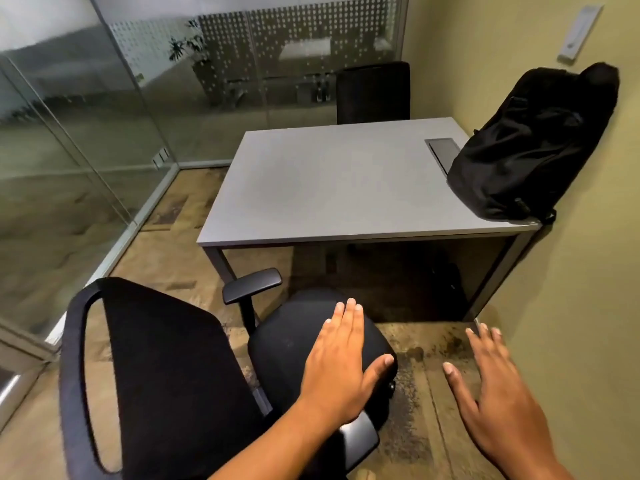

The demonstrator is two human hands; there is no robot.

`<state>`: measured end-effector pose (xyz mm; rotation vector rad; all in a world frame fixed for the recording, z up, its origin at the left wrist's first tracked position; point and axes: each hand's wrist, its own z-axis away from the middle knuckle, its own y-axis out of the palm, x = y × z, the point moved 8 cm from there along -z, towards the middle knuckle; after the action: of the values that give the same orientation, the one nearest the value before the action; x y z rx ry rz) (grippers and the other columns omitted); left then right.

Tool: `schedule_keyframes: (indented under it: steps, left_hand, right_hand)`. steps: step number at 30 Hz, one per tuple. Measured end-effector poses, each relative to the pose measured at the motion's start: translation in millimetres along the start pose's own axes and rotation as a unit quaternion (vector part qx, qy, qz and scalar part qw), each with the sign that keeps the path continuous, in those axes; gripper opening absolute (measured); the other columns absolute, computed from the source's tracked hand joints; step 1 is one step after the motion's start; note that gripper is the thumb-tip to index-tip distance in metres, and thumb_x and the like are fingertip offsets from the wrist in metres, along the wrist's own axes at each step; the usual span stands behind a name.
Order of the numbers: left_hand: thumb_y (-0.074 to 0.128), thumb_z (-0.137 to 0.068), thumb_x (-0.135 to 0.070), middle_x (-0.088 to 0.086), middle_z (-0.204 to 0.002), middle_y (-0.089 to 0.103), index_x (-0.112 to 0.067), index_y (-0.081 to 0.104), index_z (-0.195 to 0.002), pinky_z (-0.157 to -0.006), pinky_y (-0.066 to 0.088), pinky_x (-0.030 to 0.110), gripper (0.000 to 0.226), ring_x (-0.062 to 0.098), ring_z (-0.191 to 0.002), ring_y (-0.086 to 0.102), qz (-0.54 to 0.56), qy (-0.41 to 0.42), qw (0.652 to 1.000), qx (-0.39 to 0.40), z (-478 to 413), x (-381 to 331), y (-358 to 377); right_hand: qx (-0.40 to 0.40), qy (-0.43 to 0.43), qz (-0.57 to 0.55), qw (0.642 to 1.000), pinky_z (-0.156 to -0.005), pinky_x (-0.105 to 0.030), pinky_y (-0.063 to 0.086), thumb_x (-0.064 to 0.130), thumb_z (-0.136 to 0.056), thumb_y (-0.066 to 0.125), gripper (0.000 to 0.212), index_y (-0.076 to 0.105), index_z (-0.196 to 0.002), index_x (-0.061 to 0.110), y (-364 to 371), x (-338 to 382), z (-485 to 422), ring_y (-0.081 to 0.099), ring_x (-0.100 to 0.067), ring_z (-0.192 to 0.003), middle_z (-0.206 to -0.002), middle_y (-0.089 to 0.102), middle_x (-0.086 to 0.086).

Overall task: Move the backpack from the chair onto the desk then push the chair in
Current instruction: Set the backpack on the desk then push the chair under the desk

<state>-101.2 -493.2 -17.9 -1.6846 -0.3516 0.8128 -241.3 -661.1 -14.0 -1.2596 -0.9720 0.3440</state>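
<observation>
Backpack (530, 147), black and zipped shut so nothing inside shows, stands on the right near corner of the grey counter (332, 181), leaning against the wall (588, 271). It partly covers a dark cable hatch (441, 148) set in the counter's right side. The office chair (207, 358) sits on the carpet (426, 358) short of the counter's near edge, turned sideways, its seat bare. Left hand (341, 362) is open, flat over the seat. Right hand (498, 382) is open, fingers spread, over the carpet, holding nothing. A second chair (374, 93) stands at the far edge.
</observation>
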Motion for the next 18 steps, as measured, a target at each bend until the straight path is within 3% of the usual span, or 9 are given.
schedule_keyframes:
  steps: [8, 12, 18]
  left_hand:
    - [0.018, -0.094, -0.069, -0.002, -0.159, -0.012, -0.016, -0.005, -0.153, -0.114, -0.013, 0.031, 0.082, 0.011, -0.144, -0.02, -0.022, 0.014, 1.0, -0.004, 60, -6, -19]
    - [0.019, -0.096, -0.068, 0.001, -0.161, -0.006, -0.014, 0.001, -0.153, -0.114, -0.011, 0.039, 0.081, 0.014, -0.146, -0.015, -0.045, 0.025, 0.999, -0.016, 89, 3, -33]
    - [0.018, -0.095, -0.069, -0.003, -0.159, -0.012, -0.017, -0.003, -0.153, -0.116, -0.01, 0.034, 0.081, 0.009, -0.144, -0.021, -0.036, 0.023, 0.999, -0.028, 109, 34, -66]
  right_hand:
    - [0.01, 0.004, -0.009, 1.0, -0.114, -0.047, 0.027, 0.066, -0.087, 0.031, 0.076, 0.018, -0.153, 0.03, 5, 10, 63, -0.006, -0.005, -0.148, -0.161, 0.004, 0.013]
    - [0.007, -0.021, -0.015, 1.0, -0.115, -0.045, 0.026, 0.064, -0.088, 0.032, 0.074, 0.025, -0.152, 0.029, 16, 23, 83, -0.004, -0.006, -0.149, -0.16, 0.009, 0.014]
    - [0.009, -0.033, -0.024, 0.999, -0.117, -0.044, 0.024, 0.065, -0.089, 0.031, 0.073, 0.028, -0.152, 0.027, 29, 56, 99, -0.001, -0.006, -0.149, -0.16, 0.011, 0.014]
